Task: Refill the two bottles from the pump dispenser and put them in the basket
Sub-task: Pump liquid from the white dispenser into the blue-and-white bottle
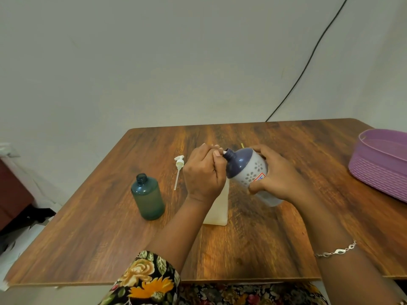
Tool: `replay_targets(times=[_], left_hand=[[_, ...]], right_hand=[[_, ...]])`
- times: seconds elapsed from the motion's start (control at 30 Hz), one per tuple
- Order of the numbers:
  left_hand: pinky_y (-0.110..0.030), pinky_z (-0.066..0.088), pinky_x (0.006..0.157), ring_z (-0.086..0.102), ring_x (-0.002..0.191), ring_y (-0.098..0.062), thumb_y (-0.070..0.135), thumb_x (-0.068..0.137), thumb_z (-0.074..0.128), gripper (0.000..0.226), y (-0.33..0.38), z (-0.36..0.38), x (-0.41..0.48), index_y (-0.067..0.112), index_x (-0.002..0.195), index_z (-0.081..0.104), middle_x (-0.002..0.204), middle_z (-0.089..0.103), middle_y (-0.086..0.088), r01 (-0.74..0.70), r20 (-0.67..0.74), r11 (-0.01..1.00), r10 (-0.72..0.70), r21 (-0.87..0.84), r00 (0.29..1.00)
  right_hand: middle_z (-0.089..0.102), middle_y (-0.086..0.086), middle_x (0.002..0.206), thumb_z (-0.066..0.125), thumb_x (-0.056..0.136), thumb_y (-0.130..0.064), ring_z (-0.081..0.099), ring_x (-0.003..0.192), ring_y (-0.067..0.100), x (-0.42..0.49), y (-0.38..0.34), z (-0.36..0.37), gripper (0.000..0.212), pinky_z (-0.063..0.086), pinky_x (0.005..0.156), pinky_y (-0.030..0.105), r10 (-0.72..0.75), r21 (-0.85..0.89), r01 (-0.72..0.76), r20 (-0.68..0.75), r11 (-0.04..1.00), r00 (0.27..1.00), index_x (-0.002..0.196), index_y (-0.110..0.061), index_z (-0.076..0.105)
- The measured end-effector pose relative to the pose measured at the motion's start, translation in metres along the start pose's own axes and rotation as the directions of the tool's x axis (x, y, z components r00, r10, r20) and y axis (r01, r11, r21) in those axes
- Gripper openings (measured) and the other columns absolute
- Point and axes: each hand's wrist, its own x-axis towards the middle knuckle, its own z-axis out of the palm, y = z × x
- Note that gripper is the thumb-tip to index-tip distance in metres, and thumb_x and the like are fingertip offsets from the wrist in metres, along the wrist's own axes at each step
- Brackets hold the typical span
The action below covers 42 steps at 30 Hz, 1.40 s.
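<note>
Early days: the right hand (pixel 279 175) grips the tilted white bottle (pixel 251 170) mid-worktop, the left hand (pixel 202 172) pinches a small white piece (pixel 224 152) at its mouth, the teal bottle (pixel 148 197) stands open at nine o'clock, and the basket (pixel 378 170) at three awaits both.

Both forearms reach forward. The left hand (pixel 203 172), fingers bunched, seems to pinch a white tip (pixel 224 152); the right hand (pixel 278 172) wraps a tilted bottle (pixel 248 168), bracelet (pixel 335 252) on its forearm.

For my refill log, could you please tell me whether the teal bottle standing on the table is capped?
Uncapped: the teal bottle stands upright with its threaded neck bare and its mouth open.
</note>
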Motion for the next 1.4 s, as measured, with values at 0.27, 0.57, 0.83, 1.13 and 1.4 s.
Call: replay_targets(times=[0.27, 0.57, 0.83, 1.13, 1.4], left_hand=[[-0.024, 0.047, 0.062, 0.064, 0.069, -0.02, 0.02, 0.097, 0.032, 0.048, 0.0, 0.001, -0.004, -0.002, 0.073, 0.068, 0.075, 0.068, -0.012, -0.005, -0.011, 1.0, 0.005, -0.008, 1.0], [-0.019, 0.044, 0.066, 0.062, 0.069, -0.019, 0.012, 0.09, 0.036, 0.038, 0.005, 0.0, 0.006, -0.002, 0.074, 0.068, 0.075, 0.067, -0.011, -0.015, 0.019, 1.0, 0.015, 0.002, 1.0], [-0.031, 0.054, 0.063, 0.066, 0.068, -0.021, 0.011, 0.089, 0.038, 0.038, -0.003, 0.0, -0.003, -0.003, 0.072, 0.069, 0.075, 0.07, -0.013, -0.021, -0.02, 1.0, 0.021, 0.016, 1.0], [-0.028, 0.045, 0.056, 0.062, 0.062, -0.021, 0.011, 0.088, 0.038, 0.039, -0.001, 0.001, 0.006, -0.002, 0.069, 0.069, 0.07, 0.067, -0.011, -0.023, -0.033, 1.0, 0.023, 0.01, 0.999], [-0.031, 0.043, 0.054, 0.06, 0.059, -0.022, 0.012, 0.089, 0.037, 0.04, -0.001, -0.001, 0.008, -0.002, 0.068, 0.068, 0.067, 0.066, -0.011, -0.005, -0.004, 1.0, 0.005, -0.003, 1.0]], right_hand=[[0.044, -0.007, 0.107, 0.082, 0.055, -0.011, 0.045, 0.093, 0.012, 0.0, 0.001, -0.002, 0.081, 0.036, 0.063, 0.019, -0.008, -0.008, 0.008, 0.005, 1.0, 1.0, 0.125, -0.023, 0.043], [0.044, -0.007, 0.107, 0.082, 0.056, -0.011, 0.045, 0.093, 0.011, 0.0, 0.0, -0.005, 0.081, 0.036, 0.063, 0.017, -0.019, 0.006, 0.019, 0.001, 1.0, 1.0, 0.126, -0.023, 0.043], [0.045, -0.006, 0.11, 0.082, 0.056, -0.013, 0.045, 0.097, 0.013, 0.002, 0.004, 0.0, 0.081, 0.038, 0.066, 0.024, -0.006, -0.002, 0.006, 0.034, 1.0, 0.999, 0.125, -0.023, 0.043], [0.046, -0.006, 0.107, 0.082, 0.055, -0.01, 0.045, 0.09, 0.012, 0.002, -0.002, -0.006, 0.08, 0.032, 0.058, 0.018, -0.025, -0.011, 0.025, -0.001, 1.0, 1.0, 0.124, -0.023, 0.044], [0.047, -0.005, 0.109, 0.081, 0.055, -0.011, 0.047, 0.092, 0.013, 0.002, -0.002, -0.002, 0.079, 0.038, 0.062, 0.023, -0.015, 0.017, 0.014, 0.011, 1.0, 1.0, 0.124, -0.024, 0.044]])
